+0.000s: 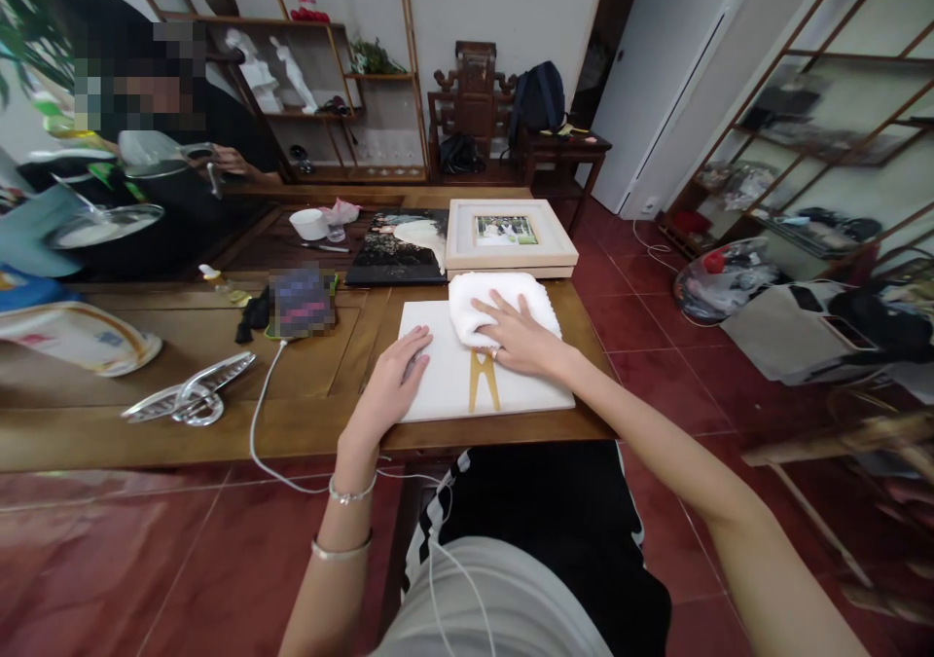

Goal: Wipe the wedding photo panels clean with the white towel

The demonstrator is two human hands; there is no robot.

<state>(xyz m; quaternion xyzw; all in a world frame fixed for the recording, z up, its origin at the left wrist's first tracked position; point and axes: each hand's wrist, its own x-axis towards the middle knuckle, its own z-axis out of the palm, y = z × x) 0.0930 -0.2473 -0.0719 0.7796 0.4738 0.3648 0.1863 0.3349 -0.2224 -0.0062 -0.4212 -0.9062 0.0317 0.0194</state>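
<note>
Flat on the wooden counter (88,409): 1 white panel (445,375), long axis running left to right, far right corner covered by 1 folded white cloth (467,297). On the cloth, the right grip (515,336), pressed down with fingers spread. At the panel's left edge, the left grip (394,380), laid over the surface, fingers together, thumb apart. On the panel's face, 1 gold A-shaped piece (475,384), 2 legs pointing toward the camera, top end hidden beneath cloth and fingers. Just beyond the panel, side by side, 1 pale frame (555,238) around 1 photo and 1 dark picture (386,253). Left of the panel, 1 silver object (191,399), hard to identify, and 1 pixelated item (303,302) beside 1 white cable (252,433). Farther beyond, leftward, 1 person (240,131), partly obscured by pixelation.
</note>
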